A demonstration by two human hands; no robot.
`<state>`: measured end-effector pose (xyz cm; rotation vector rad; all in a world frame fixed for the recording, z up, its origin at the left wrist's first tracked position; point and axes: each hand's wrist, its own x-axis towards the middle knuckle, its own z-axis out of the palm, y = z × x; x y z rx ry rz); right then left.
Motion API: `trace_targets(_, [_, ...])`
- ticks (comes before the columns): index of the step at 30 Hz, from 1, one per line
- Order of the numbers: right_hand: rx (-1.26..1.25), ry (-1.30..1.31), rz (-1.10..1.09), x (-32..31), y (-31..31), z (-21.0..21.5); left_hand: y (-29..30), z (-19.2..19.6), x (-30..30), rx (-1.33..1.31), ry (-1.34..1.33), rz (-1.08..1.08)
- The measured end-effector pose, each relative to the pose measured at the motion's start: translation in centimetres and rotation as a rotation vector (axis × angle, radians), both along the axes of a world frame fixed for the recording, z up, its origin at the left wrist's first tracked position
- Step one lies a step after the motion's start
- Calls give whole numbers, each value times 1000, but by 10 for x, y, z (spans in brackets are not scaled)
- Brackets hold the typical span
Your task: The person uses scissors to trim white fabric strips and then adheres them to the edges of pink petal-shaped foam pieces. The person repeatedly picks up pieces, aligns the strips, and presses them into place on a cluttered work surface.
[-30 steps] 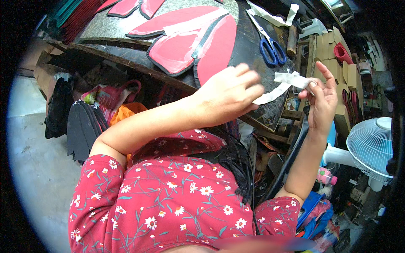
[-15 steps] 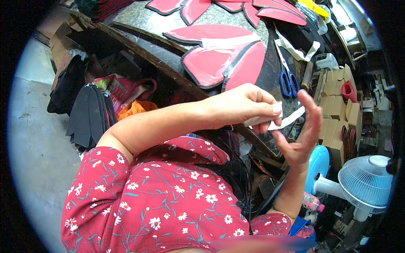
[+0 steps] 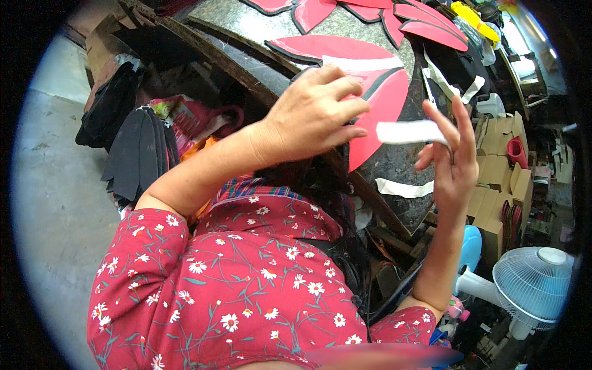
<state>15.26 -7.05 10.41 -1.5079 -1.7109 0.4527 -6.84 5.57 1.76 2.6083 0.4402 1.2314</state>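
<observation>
My right hand [image 3: 451, 163] holds one end of a white strip [image 3: 408, 132], which stretches leftward toward my other hand. My left hand [image 3: 320, 111] has its fingers apart, with nothing seen in it, above a pink black-edged piece [image 3: 383, 98]. The free end of the held strip lies just off that hand's fingertips. Across the pink piece runs another white strip [image 3: 364, 63]. A further white strip [image 3: 404, 189] rests on the dark tabletop below my hands. Only the blades of the scissors [image 3: 430, 89] show beyond my right hand.
More pink pieces [image 3: 314, 13] lie on the grey stone slab [image 3: 222, 13]. A curled white strip [image 3: 453, 83] sits beyond the scissors. Black cut pieces [image 3: 139, 151] hang at the left. Cardboard boxes [image 3: 490, 185] and a blue fan [image 3: 533, 287] stand at the right.
My hands have drawn apart, the left moving left over the pink piece and opening. The strip now extends from my right hand. Another strip now shows on the tabletop. The view has shifted slightly.
</observation>
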Motion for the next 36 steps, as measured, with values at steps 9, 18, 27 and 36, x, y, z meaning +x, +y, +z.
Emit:
trace_targets(9, [-290,-74,112,6,60,4,22,-26,-21,-66,48,-34])
trace_targets(18, [-735,206,512,6,96,6,30,-25,-10,-214,-73,-65])
trace_targets(27, [-713,-44,400,22,121,-7,30,-24,-7,-108,-33,-87])
trace_targets(36, [-346,-128,256,21,112,-12,27,-22,-7,-130,-11,-61])
